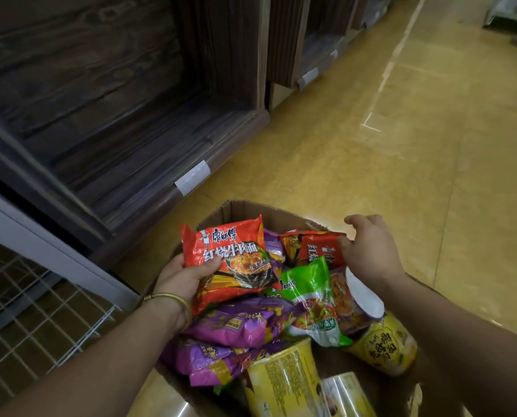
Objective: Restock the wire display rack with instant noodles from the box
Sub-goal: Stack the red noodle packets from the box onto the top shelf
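An open cardboard box [236,209] on the floor holds several noodle packets and cups. My left hand [185,278] grips a red noodle packet [230,257] by its lower left side, lifted above the pile. My right hand [368,251] pinches the right edge of a second red packet [314,248] that lies at the back of the box. A green packet [311,293], purple packets [236,323] and yellow noodle cups [383,347] fill the rest. The white wire rack [40,311] stands at the lower left, beside my left forearm.
Dark wooden shelving [115,100] with white price-tag holders runs along the left and back. Yellow tiled floor [386,161] stretches to the right of the box. A white frame bar [55,248] edges the wire rack.
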`<control>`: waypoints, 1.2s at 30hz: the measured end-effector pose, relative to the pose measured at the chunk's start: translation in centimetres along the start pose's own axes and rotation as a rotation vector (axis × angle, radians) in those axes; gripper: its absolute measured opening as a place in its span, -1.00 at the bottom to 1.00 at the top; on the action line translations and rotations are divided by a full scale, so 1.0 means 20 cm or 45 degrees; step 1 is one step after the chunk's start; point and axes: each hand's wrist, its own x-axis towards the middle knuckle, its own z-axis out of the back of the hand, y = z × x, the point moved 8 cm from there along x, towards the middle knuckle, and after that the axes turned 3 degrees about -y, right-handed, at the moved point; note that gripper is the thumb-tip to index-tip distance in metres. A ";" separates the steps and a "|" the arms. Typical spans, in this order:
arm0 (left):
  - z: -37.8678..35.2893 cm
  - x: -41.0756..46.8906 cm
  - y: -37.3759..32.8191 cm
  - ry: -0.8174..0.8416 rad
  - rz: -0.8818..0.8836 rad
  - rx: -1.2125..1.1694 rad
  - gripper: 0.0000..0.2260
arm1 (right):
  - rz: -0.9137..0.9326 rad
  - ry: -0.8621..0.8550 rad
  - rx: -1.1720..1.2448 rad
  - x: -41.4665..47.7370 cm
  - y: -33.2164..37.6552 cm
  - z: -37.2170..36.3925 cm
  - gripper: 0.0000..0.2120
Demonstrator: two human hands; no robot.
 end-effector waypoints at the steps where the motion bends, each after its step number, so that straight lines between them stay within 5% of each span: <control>1: 0.01 0.00 0.00 -0.006 -0.006 0.012 -0.66 | 0.004 0.025 -0.103 0.00 -0.01 -0.01 -0.56; 4: 0.00 0.00 0.01 0.007 -0.021 0.042 -0.66 | -0.025 0.145 -0.291 0.00 -0.04 -0.06 -0.52; 9: 0.01 -0.01 0.01 0.015 -0.039 0.075 -0.67 | 0.025 0.156 -0.292 -0.02 -0.03 -0.14 -0.83; 14: 0.04 0.00 0.02 0.003 -0.055 0.100 -0.64 | -0.130 0.208 0.240 -0.05 -0.07 -0.17 -0.89; 24: 0.04 -0.01 -0.03 -0.039 -0.186 0.135 -0.68 | 0.170 -0.074 0.821 0.00 0.29 0.16 -0.91; 30: 0.04 -0.01 -0.04 0.003 -0.191 0.159 -0.67 | 0.327 0.133 0.675 -0.03 0.49 0.04 -0.76; 36: 0.03 -0.03 -0.04 0.037 -0.210 0.161 -0.68 | 0.230 0.278 0.382 -0.06 0.45 -0.12 -0.53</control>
